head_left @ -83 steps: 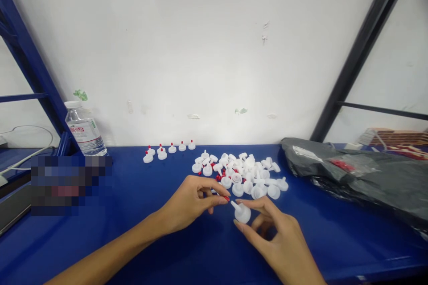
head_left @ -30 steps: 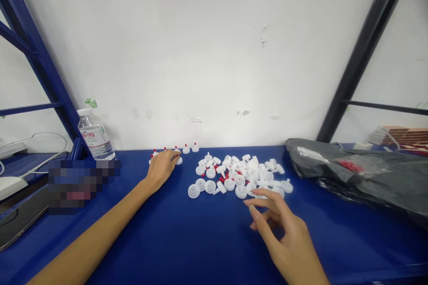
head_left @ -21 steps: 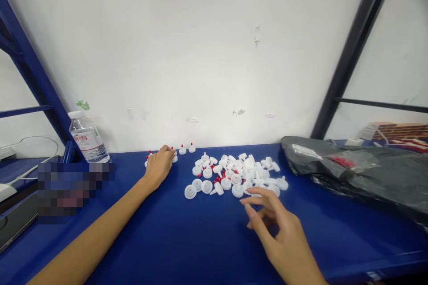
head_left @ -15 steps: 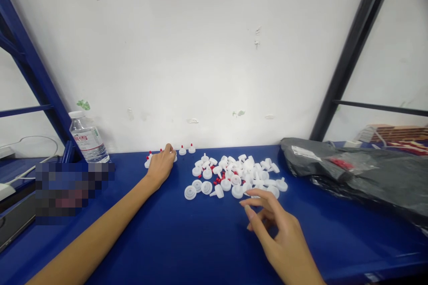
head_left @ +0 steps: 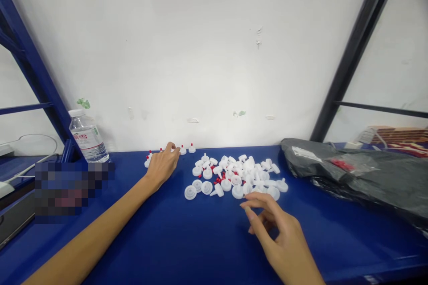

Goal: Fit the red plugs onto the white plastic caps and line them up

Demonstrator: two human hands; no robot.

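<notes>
From my remote seat I take the middle of my view as the clock's centre. At 8 o'clock the person's left hand [head_left: 162, 164] lies among the red-tipped caps [head_left: 191, 148], its fingers bent at the back edge of the blue table [head_left: 187, 240]. It hides some of them, so I cannot tell whether those fingers grip one. The caps I can see stand upright, long axis vertical, red tips pointing to 12.

The right hand [head_left: 279, 227], at 5, is loosely curled, thumb and fingertips slightly apart, just beside the near edge of the loose white caps [head_left: 249, 167]. The two hands are well apart.

That pile spreads between 4 and 6, with small red tips [head_left: 218, 181] among it. Its spouts point every way: one cap on its side [head_left: 219, 190] aims its spout at about 8, another [head_left: 282, 185] points up toward 12. Three ringed caps [head_left: 190, 193] show me their broad round faces.

At 9, a water bottle [head_left: 100, 153] wears a label with large red characters that I cannot make out. Between 3 and 4, a grey plastic bag [head_left: 368, 182] carries a white sticker [head_left: 306, 154], its print too small for me.
</notes>
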